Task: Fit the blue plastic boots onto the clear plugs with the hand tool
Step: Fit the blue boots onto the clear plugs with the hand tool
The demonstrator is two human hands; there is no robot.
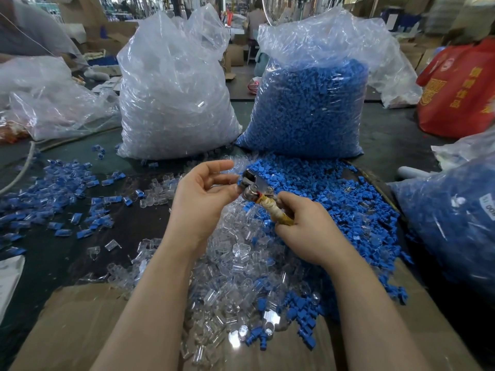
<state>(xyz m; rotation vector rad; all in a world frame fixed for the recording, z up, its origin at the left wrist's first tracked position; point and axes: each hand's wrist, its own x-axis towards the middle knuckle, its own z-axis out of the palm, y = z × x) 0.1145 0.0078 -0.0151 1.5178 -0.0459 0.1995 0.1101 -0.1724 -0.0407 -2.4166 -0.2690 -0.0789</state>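
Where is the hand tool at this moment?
In the head view, the hand tool is at the centre, above the loose clear plugs; the right hand grips its wrapped handle, and the left hand touches its metal head.

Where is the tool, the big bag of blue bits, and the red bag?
hand tool (255,190), head view, on its metal head.
bag of blue boots (308,108), head view, on its blue-filled middle.
red bag (460,92), head view, on its front.

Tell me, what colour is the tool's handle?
Yellowish tan, wrapped, on the hand tool gripped by the right hand; head view.
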